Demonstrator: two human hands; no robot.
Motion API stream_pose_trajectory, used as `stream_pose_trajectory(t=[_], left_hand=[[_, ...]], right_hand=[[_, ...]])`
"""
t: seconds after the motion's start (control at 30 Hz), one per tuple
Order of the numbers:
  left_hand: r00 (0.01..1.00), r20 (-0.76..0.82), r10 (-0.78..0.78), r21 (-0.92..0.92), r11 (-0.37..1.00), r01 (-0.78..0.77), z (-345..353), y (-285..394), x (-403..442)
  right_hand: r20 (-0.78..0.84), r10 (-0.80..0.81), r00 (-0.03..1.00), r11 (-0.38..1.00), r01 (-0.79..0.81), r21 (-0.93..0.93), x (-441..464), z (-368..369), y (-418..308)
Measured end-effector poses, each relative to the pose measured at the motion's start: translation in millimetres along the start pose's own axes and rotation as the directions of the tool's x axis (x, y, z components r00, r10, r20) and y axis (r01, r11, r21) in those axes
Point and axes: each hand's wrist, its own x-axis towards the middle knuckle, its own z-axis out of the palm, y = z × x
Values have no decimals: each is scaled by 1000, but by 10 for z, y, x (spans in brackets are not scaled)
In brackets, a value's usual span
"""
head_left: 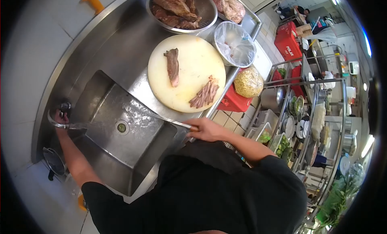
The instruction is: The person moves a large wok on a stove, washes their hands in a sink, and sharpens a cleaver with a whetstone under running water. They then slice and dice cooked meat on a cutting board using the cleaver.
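My left hand (61, 119) is at the faucet (74, 126) on the far left of the sink, with its fingers closed around the dark tap knob (65, 107). A faint stream seems to leave the spout. My right hand (206, 129) grips a knife (173, 121) by its brown handle, the blade pointing left over the sink's edge. Beyond the knife lies a round white cutting board (189, 44). On the board are a strip of cooked meat (172, 66) and a small pile of sliced meat (204, 94).
A metal bowl of meat pieces (203, 22) stands behind the board. Beside it are bagged meat (231, 8) and a bag-lined container (217, 40). The steel sink (109, 141) lies between my hands. A strainer (53, 159), a noodle bag (248, 83) and loaded shelves (342, 113) surround it.
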Motion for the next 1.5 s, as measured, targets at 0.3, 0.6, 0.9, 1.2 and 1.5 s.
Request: stream_pose_trajectory(t=[0.3,0.6,0.9,1.2,1.5], left_hand=[[864,96,494,-243,854,-461,350,-317,-689],[518,-242,820,913,373,-165,600,-1115,-1322],[811,-281,513,850,525,-37,2284,-2227,-3189],[596,404,694,800,48,-598,5568,-1636,-4109],[579,504,641,812,-123,-571,5786,-1472,-3618]], right_hand=[[-646,250,721,968,-176,178,-829,-788,624],[-637,498,588,825,-95,557,-1053,-672,1108],[-482,419,770,876,-204,436,-979,-884,1278],[-649,62,758,987,51,154,-981,-1237,2179],[-384,-28,923,994,66,87,-926,-2094,2648]])
